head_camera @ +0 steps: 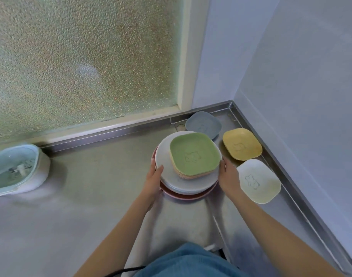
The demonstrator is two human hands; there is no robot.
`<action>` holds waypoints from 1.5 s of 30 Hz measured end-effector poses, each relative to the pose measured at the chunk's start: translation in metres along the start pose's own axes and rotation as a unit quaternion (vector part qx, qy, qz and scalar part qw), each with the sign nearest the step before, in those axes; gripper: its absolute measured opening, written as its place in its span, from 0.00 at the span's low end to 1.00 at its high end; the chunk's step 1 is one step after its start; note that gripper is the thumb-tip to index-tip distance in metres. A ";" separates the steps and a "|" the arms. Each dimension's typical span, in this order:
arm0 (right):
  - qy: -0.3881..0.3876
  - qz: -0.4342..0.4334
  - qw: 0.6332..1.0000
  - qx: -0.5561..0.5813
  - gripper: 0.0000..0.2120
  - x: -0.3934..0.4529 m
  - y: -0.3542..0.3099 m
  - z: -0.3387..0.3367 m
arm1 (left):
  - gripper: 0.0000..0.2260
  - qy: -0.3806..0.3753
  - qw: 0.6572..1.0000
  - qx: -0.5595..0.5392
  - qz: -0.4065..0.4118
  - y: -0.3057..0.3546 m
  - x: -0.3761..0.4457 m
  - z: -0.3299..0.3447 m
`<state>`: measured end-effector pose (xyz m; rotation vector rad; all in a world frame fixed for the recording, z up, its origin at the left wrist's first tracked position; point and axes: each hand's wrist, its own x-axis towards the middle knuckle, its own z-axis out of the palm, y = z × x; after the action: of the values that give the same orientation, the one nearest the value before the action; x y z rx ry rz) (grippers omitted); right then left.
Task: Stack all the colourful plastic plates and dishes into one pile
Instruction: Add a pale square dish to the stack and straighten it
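A pile of plates stands on the steel counter. Its top is a green square dish [194,153] on several pinkish square dishes, over round white plates [165,156] and a red round plate [188,195] at the bottom. My left hand [154,181] grips the pile's left edge. On the right edge, my right hand [228,175] grips it too. Three square dishes lie apart to the right: a blue-grey one [203,124] at the back, a yellow one [242,143], and a white one [258,180] nearest me.
The steel counter [103,182] ends in a raised rim against a frosted window at the back and a grey wall on the right. A white lidded container [17,169] sits at the far left.
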<state>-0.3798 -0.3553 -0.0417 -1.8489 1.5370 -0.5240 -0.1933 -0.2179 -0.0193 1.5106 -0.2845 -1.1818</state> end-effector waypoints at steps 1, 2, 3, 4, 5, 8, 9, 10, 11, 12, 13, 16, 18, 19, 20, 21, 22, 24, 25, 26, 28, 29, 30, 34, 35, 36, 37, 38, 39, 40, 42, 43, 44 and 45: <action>0.033 -0.002 0.998 -0.045 0.17 -0.003 0.005 -0.003 | 0.20 0.006 1.000 0.010 0.009 -0.002 0.001 0.000; 0.065 0.007 0.993 -0.101 0.18 -0.007 0.012 -0.005 | 0.20 0.012 1.000 0.019 0.018 -0.004 0.002 0.001; 0.084 0.025 0.985 -0.151 0.18 -0.011 0.021 -0.008 | 0.20 0.019 0.999 0.021 0.027 -0.006 0.002 0.002; 0.083 0.050 0.977 -0.192 0.18 -0.015 0.031 -0.010 | 0.20 0.028 0.999 0.021 0.037 -0.008 0.003 0.003; 0.067 0.078 0.969 -0.227 0.19 -0.020 0.041 -0.012 | 0.21 0.039 0.998 0.025 0.047 -0.009 0.003 0.005; -0.001 0.127 0.947 -0.295 0.18 -0.031 0.067 -0.020 | 0.22 0.060 0.995 0.046 0.062 -0.012 0.004 0.008; -0.014 0.125 0.942 -0.311 0.16 -0.032 0.072 -0.021 | 0.22 0.061 0.995 0.051 0.064 -0.012 0.005 0.008; -0.019 0.116 0.939 -0.322 0.16 -0.032 0.074 -0.023 | 0.22 0.061 0.994 0.057 0.063 -0.013 0.007 0.007; -0.019 0.106 0.939 -0.326 0.18 -0.030 0.074 -0.024 | 0.22 0.061 0.994 0.063 0.062 -0.013 0.008 0.006; -0.013 0.098 0.941 -0.323 0.19 -0.028 0.074 -0.026 | 0.22 0.059 0.994 0.068 0.061 -0.013 0.009 0.004; 0.003 0.089 0.945 -0.316 0.20 -0.027 0.072 -0.027 | 0.23 0.057 0.994 0.072 0.059 -0.013 0.010 0.003; 0.102 0.046 0.957 -0.266 0.21 -0.032 0.067 -0.032 | 0.23 0.054 0.994 0.079 0.061 -0.015 0.012 0.001; 0.178 0.000 0.962 -0.209 0.20 -0.038 0.059 -0.031 | 0.22 0.058 0.993 0.083 0.059 -0.016 0.013 0.001; 0.214 -0.036 0.958 -0.186 0.19 -0.041 0.052 -0.029 | 0.22 0.061 0.993 0.086 0.057 -0.015 0.014 0.001; 0.244 -0.076 0.952 -0.171 0.17 -0.043 0.044 -0.026 | 0.21 0.066 0.992 0.091 0.058 -0.015 0.014 0.002; 0.266 -0.118 0.944 -0.156 0.16 -0.043 0.033 -0.024 | 0.21 0.070 0.991 0.096 0.062 -0.013 0.014 0.003; 0.278 -0.160 0.937 -0.142 0.14 -0.041 0.021 -0.022 | 0.21 0.075 0.990 0.103 0.067 -0.011 0.013 0.005; 0.268 -0.245 0.924 -0.117 0.12 -0.038 -0.003 -0.017 | 0.20 0.089 0.986 0.121 0.077 -0.006 0.013 0.009; 0.250 -0.288 0.918 -0.109 0.12 -0.037 -0.014 -0.014 | 0.21 0.097 0.984 0.130 0.078 -0.004 0.012 0.010; 0.225 -0.333 0.909 -0.106 0.13 -0.037 -0.022 -0.010 | 0.21 0.102 0.982 0.137 0.080 -0.001 0.012 0.010; 0.167 -0.396 0.894 -0.125 0.13 -0.040 -0.033 -0.003 | 0.22 0.098 0.980 0.151 0.088 0.006 0.011 0.012; 0.140 -0.407 0.891 -0.144 0.12 -0.042 -0.034 0.002 | 0.23 0.097 0.978 0.157 0.093 0.011 0.011 0.013; 0.118 -0.403 0.893 -0.161 0.12 -0.045 -0.034 0.006 | 0.24 0.098 0.977 0.159 0.100 0.016 0.010 0.015; 0.063 -0.340 0.923 -0.170 0.10 -0.052 -0.033 0.010 | 0.24 0.095 0.968 0.189 0.132 0.030 0.012 0.022; 0.060 -0.339 0.924 -0.165 0.07 -0.052 -0.033 0.008 | 0.24 0.088 0.965 0.205 0.140 0.032 0.013 0.023; 0.062 -0.335 0.928 -0.152 0.06 -0.051 -0.033 0.006 | 0.24 0.080 0.961 0.219 0.146 0.033 0.015 0.025; 0.066 -0.320 0.936 -0.128 0.08 -0.050 -0.034 0.003 | 0.24 0.073 0.958 0.232 0.151 0.034 0.017 0.026; 0.072 -0.298 0.947 -0.100 0.10 -0.048 -0.036 0.000 | 0.24 0.068 0.955 0.245 0.155 0.036 0.020 0.027; 0.079 -0.270 0.957 -0.076 0.12 -0.046 -0.038 -0.002 | 0.24 0.064 0.950 0.259 0.160 0.038 0.023 0.029; 0.082 -0.241 0.965 -0.063 0.14 -0.042 -0.039 -0.003 | 0.24 0.062 0.944 0.277 0.168 0.040 0.026 0.030; 0.057 -0.183 0.979 -0.072 0.18 -0.034 -0.041 -0.003 | 0.24 0.056 0.924 0.328 0.191 0.044 0.032 0.031; 0.033 -0.164 0.982 -0.087 0.19 -0.030 -0.040 -0.002 | 0.24 0.049 0.912 0.354 0.200 0.044 0.035 0.031; 0.010 -0.156 0.983 -0.100 0.20 -0.027 -0.038 -0.001 | 0.24 0.041 0.902 0.378 0.203 0.043 0.036 0.032; -0.006 -0.155 0.982 -0.104 0.20 -0.025 -0.036 0.000 | 0.24 0.033 0.894 0.399 0.201 0.041 0.037 0.033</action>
<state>-0.3597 -0.3278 -0.0134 -2.2673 1.3428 -0.5058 -0.1846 -0.2780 0.0018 2.0485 -1.0837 -0.6889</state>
